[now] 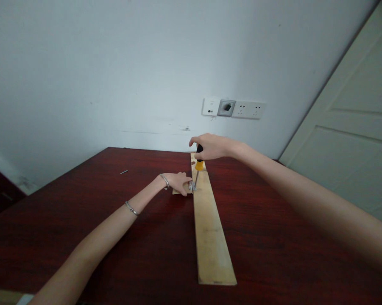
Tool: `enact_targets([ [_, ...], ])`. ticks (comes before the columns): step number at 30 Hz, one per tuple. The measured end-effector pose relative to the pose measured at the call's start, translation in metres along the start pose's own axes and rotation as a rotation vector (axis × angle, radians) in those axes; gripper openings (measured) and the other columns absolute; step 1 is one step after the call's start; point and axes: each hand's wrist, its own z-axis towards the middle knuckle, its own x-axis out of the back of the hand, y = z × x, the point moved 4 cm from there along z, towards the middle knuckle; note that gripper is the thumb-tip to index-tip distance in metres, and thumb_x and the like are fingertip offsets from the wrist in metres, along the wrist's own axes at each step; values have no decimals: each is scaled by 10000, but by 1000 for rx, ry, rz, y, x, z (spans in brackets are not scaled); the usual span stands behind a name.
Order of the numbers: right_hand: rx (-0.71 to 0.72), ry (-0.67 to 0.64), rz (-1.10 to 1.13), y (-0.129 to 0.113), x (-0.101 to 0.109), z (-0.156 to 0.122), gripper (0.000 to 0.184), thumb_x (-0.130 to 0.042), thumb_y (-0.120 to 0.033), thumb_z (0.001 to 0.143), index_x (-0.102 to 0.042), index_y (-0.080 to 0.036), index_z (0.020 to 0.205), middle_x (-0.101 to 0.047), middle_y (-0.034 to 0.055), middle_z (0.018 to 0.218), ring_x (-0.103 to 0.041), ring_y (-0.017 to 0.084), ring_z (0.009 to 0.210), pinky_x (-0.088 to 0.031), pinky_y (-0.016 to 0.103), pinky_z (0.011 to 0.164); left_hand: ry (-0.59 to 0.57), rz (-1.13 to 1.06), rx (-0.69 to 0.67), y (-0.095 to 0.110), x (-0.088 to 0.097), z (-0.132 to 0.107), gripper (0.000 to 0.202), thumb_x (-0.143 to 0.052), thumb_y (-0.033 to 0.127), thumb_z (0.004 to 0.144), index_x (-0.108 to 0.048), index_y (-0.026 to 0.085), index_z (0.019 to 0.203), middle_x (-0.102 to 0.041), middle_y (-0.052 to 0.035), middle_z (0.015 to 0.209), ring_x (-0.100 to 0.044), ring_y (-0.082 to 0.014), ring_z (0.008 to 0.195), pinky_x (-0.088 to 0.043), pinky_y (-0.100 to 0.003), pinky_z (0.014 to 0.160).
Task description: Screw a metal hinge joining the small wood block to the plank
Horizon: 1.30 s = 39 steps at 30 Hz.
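Note:
A long pale wooden plank lies lengthwise on the dark red table. My right hand is closed round the black and yellow handle of a screwdriver, held nearly upright with its tip down at a small metal bracket on the plank's left edge. My left hand presses down on a small wooden piece beside the plank, fingers pinched at the bracket. Two thin bracelets sit on my left wrist and forearm.
A small dark screw or nail lies on the table at the far left. A white wall with a row of sockets stands behind the table. A pale door is at the right.

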Motion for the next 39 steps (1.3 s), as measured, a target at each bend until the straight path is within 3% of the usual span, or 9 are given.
enact_targets([
  [4,-43,22,-36,1,0,0,490,-571,-429,817,-597,-137,1210,-672,160,1072,-628,276,938,-459,339,731,-4,6,2,0,0,0,803,-631,535,665,-425,186,1358,-520,-117,1240,-499,-290,1092,-429,-352,907],
  [7,-1,7,-31,-1,-1,-1,411,-568,-349,820,-614,-152,1178,-667,145,1071,-620,264,948,-456,329,743,-9,10,3,0,0,0,811,-627,537,672,-416,176,1367,-509,-130,1249,-494,-292,1099,-425,-354,911],
  [11,8,11,-25,-1,-2,-2,563,-623,-375,765,-534,-152,1275,-616,159,1163,-611,279,960,-460,345,750,-9,-1,10,0,1,-1,815,-640,527,667,-412,186,1371,-508,-125,1259,-489,-297,1105,-423,-358,912],
  [16,35,36,1,-1,-3,-2,401,-522,-353,847,-592,-160,1192,-650,135,1080,-601,263,984,-446,344,796,-1,-9,11,0,2,-2,794,-637,522,660,-422,212,1358,-523,-104,1248,-487,-294,1105,-425,-353,905],
  [20,34,39,11,-3,-4,-2,545,-606,-381,777,-521,-172,1274,-596,149,1174,-602,262,956,-448,339,769,-7,-1,7,-1,0,-1,811,-642,526,655,-421,197,1363,-518,-119,1247,-489,-305,1099,-427,-360,899],
  [25,59,58,29,-4,-5,-1,397,-503,-374,860,-584,-164,1187,-654,134,1048,-605,251,946,-435,335,778,3,-8,24,-4,-1,1,796,-659,538,642,-436,221,1338,-530,-104,1239,-491,-298,1094,-430,-361,891],
  [30,34,62,14,-4,-3,-2,517,-587,-402,795,-538,-164,1252,-631,140,1119,-603,258,942,-445,331,759,-9,-18,24,-3,0,0,787,-660,539,640,-440,231,1330,-539,-90,1225,-493,-295,1095,-433,-356,885],
  [34,37,33,-4,-3,-4,-2,386,-534,-374,837,-610,-162,1150,-668,121,1004,-612,240,897,-439,320,743,-12,-10,22,-2,1,-1,795,-655,542,646,-435,213,1336,-527,-106,1236,-492,-299,1095,-435,-356,885],
  [39,20,57,9,-1,-4,-2,480,-587,-405,796,-573,-164,1211,-648,140,1074,-610,255,903,-440,327,724,-26,-9,17,-2,1,0,821,-647,556,647,-431,176,1343,-510,-140,1243,-490,-316,1093,-436,-370,879],
])
